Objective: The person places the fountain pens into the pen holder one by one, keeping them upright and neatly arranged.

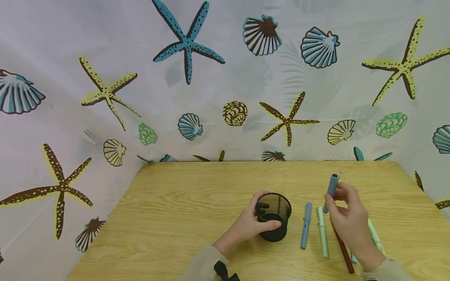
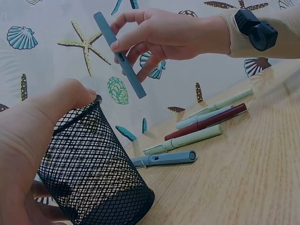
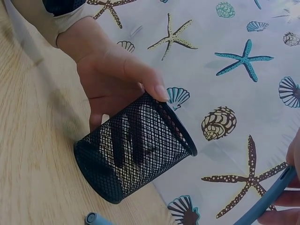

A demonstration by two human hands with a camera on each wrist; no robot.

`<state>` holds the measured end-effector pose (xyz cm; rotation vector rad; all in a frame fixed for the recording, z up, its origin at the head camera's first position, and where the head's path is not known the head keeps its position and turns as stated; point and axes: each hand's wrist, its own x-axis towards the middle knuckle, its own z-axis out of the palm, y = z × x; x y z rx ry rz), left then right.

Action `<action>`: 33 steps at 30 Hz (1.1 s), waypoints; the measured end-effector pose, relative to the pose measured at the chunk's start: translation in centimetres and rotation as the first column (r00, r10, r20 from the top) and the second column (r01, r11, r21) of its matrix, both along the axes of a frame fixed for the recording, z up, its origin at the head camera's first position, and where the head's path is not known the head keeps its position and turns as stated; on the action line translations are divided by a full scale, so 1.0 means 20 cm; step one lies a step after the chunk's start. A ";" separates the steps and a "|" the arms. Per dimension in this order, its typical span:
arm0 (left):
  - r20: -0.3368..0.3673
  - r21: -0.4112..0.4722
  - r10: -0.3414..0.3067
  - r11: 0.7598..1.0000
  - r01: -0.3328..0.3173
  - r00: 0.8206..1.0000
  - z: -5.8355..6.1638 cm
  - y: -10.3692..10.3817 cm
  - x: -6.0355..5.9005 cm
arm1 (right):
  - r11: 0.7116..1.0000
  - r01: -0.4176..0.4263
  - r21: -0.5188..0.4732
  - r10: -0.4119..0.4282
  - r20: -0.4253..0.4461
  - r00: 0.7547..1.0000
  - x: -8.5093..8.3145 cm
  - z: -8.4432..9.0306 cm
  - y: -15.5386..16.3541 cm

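Head view: the left hand (image 1: pixel 246 228) has its fingers curled round the mesh cup (image 1: pixel 273 221), light, stiff, easy to tip. Right hand (image 1: pixel 349 218) fingertips pinch the blue pen (image 1: pixel 331 192) mid-barrel above the table; it looks light, rigid, slippery.

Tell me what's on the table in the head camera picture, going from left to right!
Left hand → black mesh cup → blue pen → pale green pen → right hand, holding up a blue-grey pen.

Left grip (image 1: pixel 251 222) curled, clasping; right grip (image 1: pixel 346 216) raised, pinching.
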<state>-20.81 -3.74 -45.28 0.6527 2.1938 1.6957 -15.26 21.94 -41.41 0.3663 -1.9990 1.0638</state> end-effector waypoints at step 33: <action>-0.027 -0.033 0.011 0.999 -0.012 1.000 0.00 0.01 0.00 | 0.968 -0.249 -0.039 0.242 -0.135 0.961 -0.06 0.05 -0.25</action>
